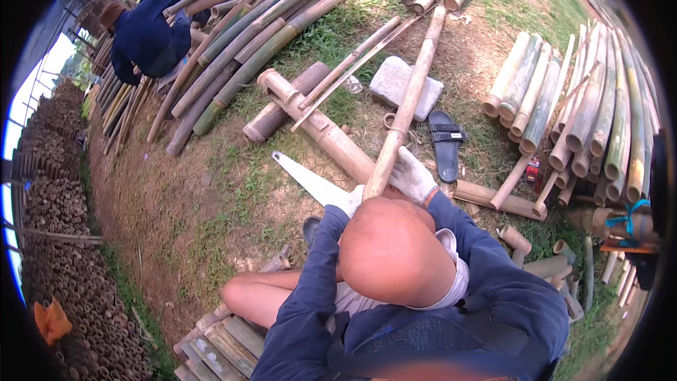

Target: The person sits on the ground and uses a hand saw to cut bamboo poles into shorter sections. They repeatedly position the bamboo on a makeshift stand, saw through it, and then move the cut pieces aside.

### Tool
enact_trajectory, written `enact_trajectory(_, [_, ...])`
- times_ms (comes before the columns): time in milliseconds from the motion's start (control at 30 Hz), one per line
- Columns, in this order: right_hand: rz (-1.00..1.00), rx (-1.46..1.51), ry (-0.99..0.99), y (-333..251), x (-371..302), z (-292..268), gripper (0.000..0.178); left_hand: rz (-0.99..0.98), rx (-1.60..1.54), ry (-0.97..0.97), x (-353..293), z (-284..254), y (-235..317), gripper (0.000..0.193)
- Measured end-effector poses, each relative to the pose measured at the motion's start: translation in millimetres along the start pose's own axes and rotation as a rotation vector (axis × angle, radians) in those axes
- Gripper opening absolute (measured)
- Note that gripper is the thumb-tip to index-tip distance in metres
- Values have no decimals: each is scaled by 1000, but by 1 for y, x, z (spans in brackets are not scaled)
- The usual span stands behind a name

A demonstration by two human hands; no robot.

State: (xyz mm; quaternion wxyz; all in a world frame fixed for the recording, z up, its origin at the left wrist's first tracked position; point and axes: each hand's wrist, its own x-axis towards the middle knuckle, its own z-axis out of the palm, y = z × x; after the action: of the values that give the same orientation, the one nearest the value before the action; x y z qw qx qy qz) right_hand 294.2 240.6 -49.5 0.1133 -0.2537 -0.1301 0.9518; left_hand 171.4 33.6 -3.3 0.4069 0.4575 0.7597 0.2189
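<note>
A long bamboo pole (412,95) runs away from me, its near end hidden behind my raised knee (391,254). My right hand (414,175), in a white glove, grips the pole from its right side. My left hand (347,201), also gloved, is closed at the near end of a hand saw (303,178), beside the pole; the saw's handle is hidden. The saw's pale blade points forward and left. Under the long pole, a thicker bamboo length (331,137) lies slantwise, crossing a short dark bamboo piece (264,121).
A pale stone block (403,87) and a black sandal (446,149) lie by the pole. Bamboo stacks stand at right (599,113) and upper left (282,35), where another person (151,35) bends over. Cut bamboo pieces (74,296) are piled at far left.
</note>
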Motion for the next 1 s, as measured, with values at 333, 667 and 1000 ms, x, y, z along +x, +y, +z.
enact_trajectory(333, [22, -677, 190, 0, 32, 28, 56, -72, -494, 223, -80, 71, -38, 78])
enact_trajectory(667, [-263, -960, -153, 51, 12, 146, 74, -39, -310, 420, -104, 33, -27, 84])
enact_trajectory(1000, [-46, -1382, -765, 142, 28, 236, 74, -377, -705, 1450, -99, 11, -6, 69])
